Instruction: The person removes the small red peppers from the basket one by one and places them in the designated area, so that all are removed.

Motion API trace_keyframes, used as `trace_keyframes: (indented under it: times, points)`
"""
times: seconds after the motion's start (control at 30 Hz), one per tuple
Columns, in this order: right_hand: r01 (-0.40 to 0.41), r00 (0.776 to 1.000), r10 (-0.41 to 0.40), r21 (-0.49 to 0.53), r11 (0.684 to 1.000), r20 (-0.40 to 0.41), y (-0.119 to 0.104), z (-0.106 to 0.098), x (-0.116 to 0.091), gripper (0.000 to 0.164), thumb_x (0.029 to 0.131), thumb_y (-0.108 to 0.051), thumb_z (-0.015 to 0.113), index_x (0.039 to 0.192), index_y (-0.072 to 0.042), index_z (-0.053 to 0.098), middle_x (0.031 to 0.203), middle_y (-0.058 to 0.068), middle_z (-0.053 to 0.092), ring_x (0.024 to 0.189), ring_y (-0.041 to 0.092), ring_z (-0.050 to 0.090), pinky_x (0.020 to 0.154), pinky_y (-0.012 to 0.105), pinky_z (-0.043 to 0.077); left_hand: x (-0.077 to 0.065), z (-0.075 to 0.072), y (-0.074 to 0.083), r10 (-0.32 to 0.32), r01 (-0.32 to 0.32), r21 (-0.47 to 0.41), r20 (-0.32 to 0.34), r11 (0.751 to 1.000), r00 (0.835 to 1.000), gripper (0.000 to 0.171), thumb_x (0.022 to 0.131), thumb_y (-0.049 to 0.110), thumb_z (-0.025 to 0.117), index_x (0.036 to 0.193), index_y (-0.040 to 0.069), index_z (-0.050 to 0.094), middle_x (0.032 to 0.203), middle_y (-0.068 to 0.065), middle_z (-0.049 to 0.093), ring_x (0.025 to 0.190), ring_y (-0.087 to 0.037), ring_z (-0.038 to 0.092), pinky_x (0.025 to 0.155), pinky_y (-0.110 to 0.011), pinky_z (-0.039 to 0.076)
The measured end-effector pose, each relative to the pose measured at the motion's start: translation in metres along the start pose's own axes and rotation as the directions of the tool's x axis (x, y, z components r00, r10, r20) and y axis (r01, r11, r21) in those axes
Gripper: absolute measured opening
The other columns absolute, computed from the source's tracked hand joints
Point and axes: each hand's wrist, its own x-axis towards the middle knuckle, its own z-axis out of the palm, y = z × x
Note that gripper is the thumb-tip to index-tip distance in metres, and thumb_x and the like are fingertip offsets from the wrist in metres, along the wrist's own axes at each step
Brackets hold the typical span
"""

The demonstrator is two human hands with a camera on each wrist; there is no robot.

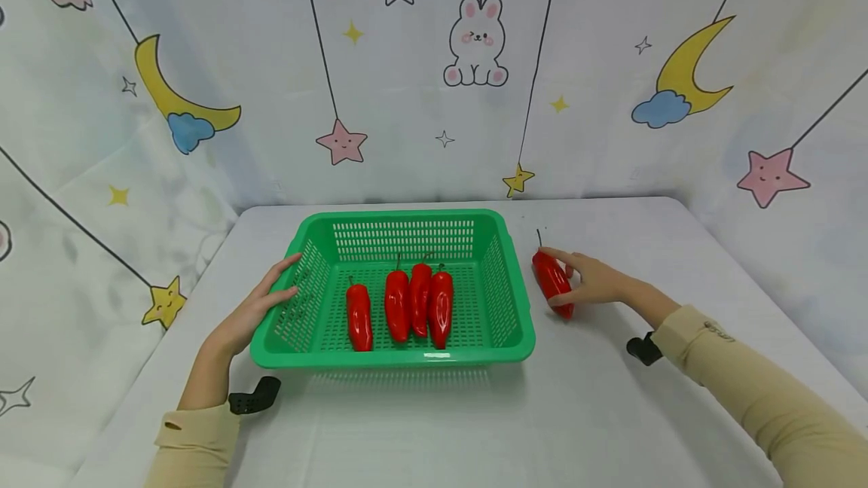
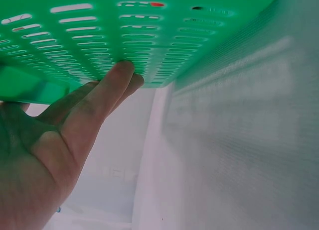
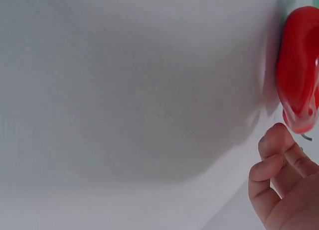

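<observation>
My left hand (image 1: 247,318) grips the left rim of a green plastic basket (image 1: 393,358). In the left wrist view, fingers (image 2: 102,93) of that hand lie against the slotted outer wall. Several glossy red chili peppers (image 1: 397,306) lie in the basket, stems pointing away. Right of the basket, one more red chili pepper (image 1: 552,285) is on the table, its thin stem pointing to the back. My right hand (image 1: 597,281) holds it from the right, index finger across the stem end and thumb lower down. In the right wrist view, the other fingers (image 3: 276,140) curl close below it.
A white cloth covers the table (image 1: 407,428). Behind it hangs a pale curtain (image 1: 420,164) printed with a rabbit, moons and stars. Black devices are strapped at the left wrist (image 1: 255,395) and the right wrist (image 1: 644,349).
</observation>
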Motion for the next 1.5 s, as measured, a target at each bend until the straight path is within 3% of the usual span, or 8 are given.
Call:
trace_keyframes:
  times: [0.23,0.4,0.53,0.8,0.97,1.23,1.5]
  points:
    - [0.0,0.999,-0.001,-0.008,1.0,-0.054,-0.001,-0.01,-0.003,0.095,0.068,-0.042,0.077,0.143,-0.015,0.027,0.108,0.016,0.048,0.084,0.029,0.05,0.059,0.028,0.047,0.0,0.0,0.0,-0.002,0.002,0.014,-0.008,1.0,1.0,0.06,0.098,0.031,0.041,0.148,0.026,0.008,0.151,-0.008,-0.008,0.126,-0.038,0.02,0.086,-0.039,0.037]
    - [0.02,0.996,-0.021,-0.011,1.0,-0.084,-0.003,-0.017,-0.005,0.096,0.067,-0.041,0.078,0.144,-0.015,0.026,0.112,0.02,0.048,0.074,0.022,0.051,0.059,0.027,0.047,0.0,0.001,0.001,0.006,-0.005,0.022,-0.01,1.0,1.0,0.06,0.098,0.03,0.04,0.148,0.026,0.008,0.151,-0.008,-0.009,0.13,-0.039,0.013,0.091,-0.049,0.032]
    - [0.029,0.994,-0.03,-0.012,1.0,-0.102,-0.01,-0.023,-0.007,0.097,0.067,-0.04,0.078,0.144,-0.014,0.026,0.114,0.021,0.048,0.074,0.023,0.053,0.059,0.028,0.047,0.0,0.002,0.001,0.013,-0.013,0.02,-0.01,1.0,1.0,0.06,0.098,0.03,0.04,0.148,0.025,0.008,0.151,-0.007,-0.01,0.132,-0.039,0.007,0.093,-0.056,0.026]
    - [0.047,0.992,-0.047,-0.007,0.999,-0.121,-0.028,-0.033,-0.011,0.094,0.069,-0.04,0.077,0.144,-0.017,0.026,0.116,0.017,0.049,0.088,0.031,0.055,0.064,0.032,0.049,0.0,0.001,0.001,0.006,-0.006,0.02,-0.008,1.0,1.0,0.06,0.098,0.031,0.04,0.148,0.025,0.008,0.151,-0.008,-0.009,0.128,-0.039,0.015,0.09,-0.05,0.033]
    - [0.048,0.991,-0.048,0.0,0.999,-0.124,-0.039,-0.038,-0.01,0.094,0.069,-0.041,0.076,0.144,-0.017,0.026,0.119,0.017,0.048,0.091,0.03,0.055,0.065,0.034,0.05,0.0,0.001,0.001,0.008,-0.007,0.02,-0.006,1.0,1.0,0.059,0.098,0.03,0.04,0.148,0.026,0.008,0.151,-0.008,-0.01,0.129,-0.039,0.014,0.09,-0.048,0.033]
    - [0.055,0.991,-0.053,0.014,0.998,-0.122,-0.055,-0.042,-0.003,0.094,0.069,-0.041,0.077,0.144,-0.021,0.025,0.12,0.015,0.048,0.092,0.031,0.055,0.065,0.033,0.05,0.001,0.001,0.002,0.008,-0.008,0.015,-0.008,1.0,1.0,0.059,0.098,0.03,0.04,0.148,0.026,0.008,0.151,-0.007,-0.012,0.132,-0.04,0.007,0.093,-0.055,0.028]
    - [0.092,0.99,-0.091,0.007,0.996,-0.111,-0.074,-0.05,0.003,0.094,0.069,-0.045,0.076,0.144,-0.024,0.025,0.121,0.012,0.049,0.092,0.026,0.056,0.066,0.033,0.05,0.0,0.001,0.001,-0.004,0.004,0.007,-0.011,1.0,1.0,0.059,0.098,0.03,0.04,0.148,0.027,0.008,0.151,-0.008,-0.011,0.129,-0.039,0.017,0.086,-0.035,0.038]
